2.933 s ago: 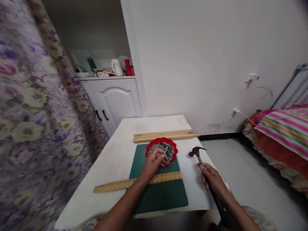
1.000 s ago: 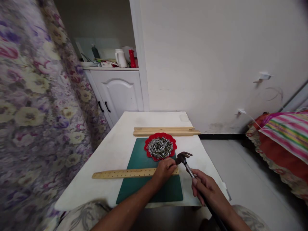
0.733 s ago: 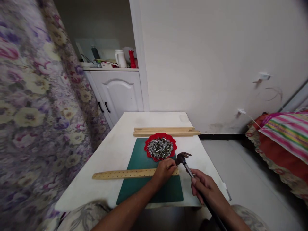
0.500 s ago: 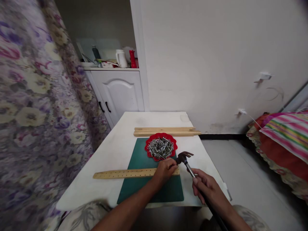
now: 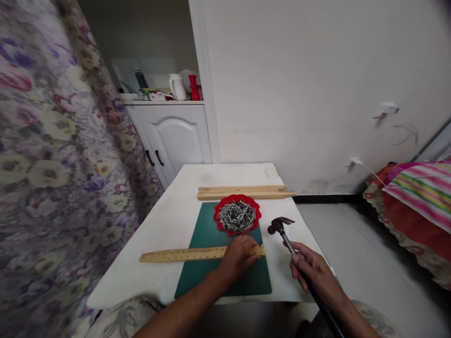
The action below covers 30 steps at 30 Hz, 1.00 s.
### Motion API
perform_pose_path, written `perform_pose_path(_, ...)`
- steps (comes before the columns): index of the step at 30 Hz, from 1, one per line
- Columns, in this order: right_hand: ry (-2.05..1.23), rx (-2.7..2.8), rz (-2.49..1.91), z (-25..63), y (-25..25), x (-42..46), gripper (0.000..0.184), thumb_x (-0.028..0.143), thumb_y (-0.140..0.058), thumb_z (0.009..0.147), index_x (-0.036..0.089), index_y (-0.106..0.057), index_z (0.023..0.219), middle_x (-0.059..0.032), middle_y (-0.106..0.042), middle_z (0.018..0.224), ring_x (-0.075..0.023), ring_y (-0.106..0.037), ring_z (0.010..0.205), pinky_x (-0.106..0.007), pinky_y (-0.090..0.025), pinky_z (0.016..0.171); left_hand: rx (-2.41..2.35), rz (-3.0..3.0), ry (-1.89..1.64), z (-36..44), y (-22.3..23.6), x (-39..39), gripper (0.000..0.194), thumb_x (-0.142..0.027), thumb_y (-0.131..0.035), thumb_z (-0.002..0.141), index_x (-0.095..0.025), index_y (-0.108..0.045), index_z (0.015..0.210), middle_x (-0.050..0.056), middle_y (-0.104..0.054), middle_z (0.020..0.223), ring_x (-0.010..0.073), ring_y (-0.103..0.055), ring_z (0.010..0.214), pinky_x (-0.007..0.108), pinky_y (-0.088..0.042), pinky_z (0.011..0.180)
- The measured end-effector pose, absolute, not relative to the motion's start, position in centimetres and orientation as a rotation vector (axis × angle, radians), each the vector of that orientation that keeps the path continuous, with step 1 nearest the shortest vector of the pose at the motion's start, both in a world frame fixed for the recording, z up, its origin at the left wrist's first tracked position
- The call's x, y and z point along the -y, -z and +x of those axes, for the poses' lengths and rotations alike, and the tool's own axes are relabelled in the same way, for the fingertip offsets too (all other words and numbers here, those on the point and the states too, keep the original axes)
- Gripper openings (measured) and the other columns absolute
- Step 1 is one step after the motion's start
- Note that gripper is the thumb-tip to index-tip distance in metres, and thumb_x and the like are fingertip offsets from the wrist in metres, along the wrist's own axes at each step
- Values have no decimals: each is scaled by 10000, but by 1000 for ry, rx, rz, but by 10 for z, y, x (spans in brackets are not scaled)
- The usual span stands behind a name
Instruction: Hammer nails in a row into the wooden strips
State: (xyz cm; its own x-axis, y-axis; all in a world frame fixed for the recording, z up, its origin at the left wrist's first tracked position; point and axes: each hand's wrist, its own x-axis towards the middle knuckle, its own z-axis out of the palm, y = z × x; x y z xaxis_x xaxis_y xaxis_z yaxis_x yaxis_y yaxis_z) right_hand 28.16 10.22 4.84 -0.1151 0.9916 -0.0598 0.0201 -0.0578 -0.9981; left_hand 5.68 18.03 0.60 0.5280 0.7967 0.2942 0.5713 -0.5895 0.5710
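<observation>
A long wooden strip point(image 5: 183, 254) with a row of small holes lies across a dark green mat point(image 5: 207, 232) on the white table point(image 5: 176, 216). My left hand point(image 5: 237, 257) rests on the strip's right end, fingers curled down beside a small nail point(image 5: 260, 244) standing near that end. My right hand point(image 5: 310, 271) grips the black handle of a claw hammer point(image 5: 280, 226), whose head hovers right of the nail, above the table. A red scalloped dish point(image 5: 219, 217) heaped with nails sits at the mat's far edge.
Two more wooden strips point(image 5: 244, 192) lie side by side beyond the dish. A floral curtain point(image 5: 52, 155) hangs on the left, a white cabinet point(image 5: 172, 136) stands behind, and a striped bed cover point(image 5: 419, 188) shows at the right. The floor point(image 5: 352, 253) is close by the table's right edge.
My left hand went from the nail dish to the strip's right end. The hammer head sat close over that spot, then swung up and right, away from the nail.
</observation>
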Motion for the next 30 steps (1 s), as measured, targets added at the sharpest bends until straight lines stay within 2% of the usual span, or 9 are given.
perform_pose_path(9, -1335, 1257, -1215, 279, -51, -104, 519, 512, -521, 828, 139, -514, 1190, 45, -548, 555, -73, -373, 325, -214, -275, 370, -1189, 2476, -626, 42, -14, -173, 154, -186, -539, 833, -177, -598, 975, 77, -622, 1032, 207, -557, 963, 330, -447, 856)
perform_pose_path(12, -1349, 1237, -1217, 279, -52, -105, 523, 518, -527, 821, 145, -514, 1188, 45, -548, 550, -74, -368, 319, -209, -264, 359, -1160, 2538, -626, 39, -27, -175, 135, -219, -498, 861, -179, -609, 927, 71, -626, 973, 195, -557, 905, 311, -443, 812)
perform_pose_path(16, -1358, 1233, -1212, 280, -51, -105, 541, 532, -541, 809, 149, -518, 1190, 43, -550, 550, -78, -373, 326, -208, -282, 352, -1292, 2568, -636, 30, -46, -197, 211, -204, -418, 888, -178, -627, 871, 72, -619, 883, 183, -545, 838, 285, -417, 751)
perform_pose_path(19, -1352, 1238, -1210, 281, -50, -106, 534, 524, -535, 818, 146, -519, 1195, 39, -553, 557, -77, -378, 331, -205, -300, 348, -1384, 2503, -601, 24, -51, -221, 191, -199, -451, 860, -196, -642, 852, 62, -612, 866, 186, -547, 812, 269, -403, 706)
perform_pose_path(25, -1341, 1224, -1204, 281, -45, -108, 533, 526, -526, 822, 145, -525, 1194, 40, -556, 549, -63, -372, 313, -196, -291, 342, -1388, 2470, -520, 25, -42, -252, 184, -181, -521, 798, -193, -634, 653, 55, -574, 748, 183, -531, 654, 274, -373, 640)
perform_pose_path(30, -1342, 1228, -1211, 282, -45, -109, 503, 517, -529, 829, 152, -528, 1175, 41, -559, 556, -71, -381, 321, -206, -292, 359, -1435, 2642, -358, 26, -34, -258, 181, -151, -504, 801, -188, -632, 679, 66, -577, 778, 182, -516, 651, 271, -356, 619)
